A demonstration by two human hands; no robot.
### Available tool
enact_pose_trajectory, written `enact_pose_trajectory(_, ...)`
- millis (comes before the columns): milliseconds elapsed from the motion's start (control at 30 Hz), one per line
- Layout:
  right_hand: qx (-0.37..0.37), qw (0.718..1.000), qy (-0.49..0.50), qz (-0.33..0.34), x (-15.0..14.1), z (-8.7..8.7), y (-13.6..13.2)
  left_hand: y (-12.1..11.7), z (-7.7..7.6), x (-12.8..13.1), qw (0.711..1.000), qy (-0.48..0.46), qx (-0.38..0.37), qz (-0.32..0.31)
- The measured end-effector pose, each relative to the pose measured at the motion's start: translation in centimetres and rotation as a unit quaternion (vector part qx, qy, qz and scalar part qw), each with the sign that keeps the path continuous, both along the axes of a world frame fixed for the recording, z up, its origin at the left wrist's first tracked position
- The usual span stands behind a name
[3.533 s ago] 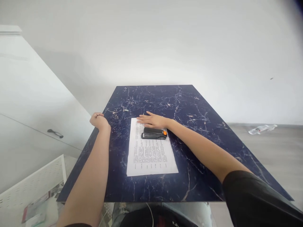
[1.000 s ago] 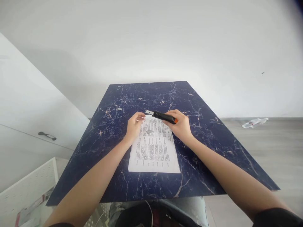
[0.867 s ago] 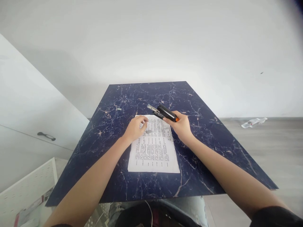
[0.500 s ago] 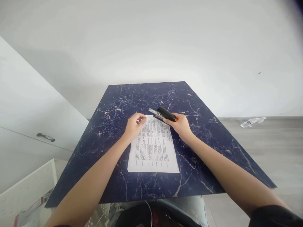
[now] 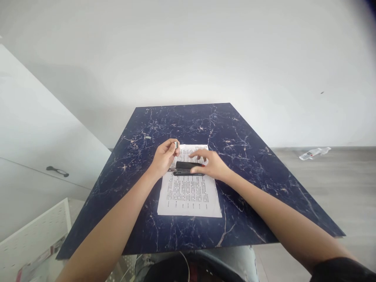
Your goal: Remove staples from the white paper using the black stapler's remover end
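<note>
Blue tabletop (image 5: 176,121), stapler (image 5: 184,165) across papers (image 5: 189,205), left grip (image 5: 163,158) tight on strip (image 5: 176,145), right grip (image 5: 214,167) spread

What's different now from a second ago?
The black plastic stapler came down and towards the person, onto the white printed paper, and the right hand loosened its grip. The left hand took the small grey strip off the paper. The paper stayed on the blue marbled table.

A crumpled clear bottle (image 5: 315,153) lies on the grey floor (image 5: 311,188) at right; a dark handle (image 5: 54,169) marks the left white cabinet (image 5: 38,117), with a perforated white container (image 5: 38,225) nearer.
</note>
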State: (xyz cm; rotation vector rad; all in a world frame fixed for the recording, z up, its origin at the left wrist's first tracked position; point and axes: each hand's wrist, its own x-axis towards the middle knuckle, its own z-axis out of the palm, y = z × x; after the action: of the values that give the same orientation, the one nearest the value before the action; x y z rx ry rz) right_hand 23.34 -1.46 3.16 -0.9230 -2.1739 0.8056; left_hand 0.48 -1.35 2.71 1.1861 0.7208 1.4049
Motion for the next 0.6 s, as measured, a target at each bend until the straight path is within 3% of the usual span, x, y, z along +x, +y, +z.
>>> enact_pose_trajectory(133,0.173,0.982,0.060,-0.038,-0.4,1.5,-0.8,-0.5,0.0,0.3,0.995,0.084,0.014,-0.041)
enact_pose_trajectory(267,0.269,0.962,0.052,-0.016,-1.6,1.6,-1.6,-1.0,0.5,0.4,0.977,0.187,0.090,-0.046)
enact_pose_trajectory(367,0.327,0.942,0.072,-0.006,-2.4,1.3,-1.7,-1.1,0.7,0.6,0.969,0.208,0.117,-0.069)
enact_pose_trajectory(500,0.315,0.943,0.108,-0.018,-2.5,1.5,-1.0,-0.2,0.3,0.1,0.971,0.207,0.115,-0.035)
enact_pose_trajectory(600,0.247,0.957,0.122,-0.090,-0.4,0.9,1.6,1.5,-0.3,-2.8,0.942,0.293,0.132,0.092)
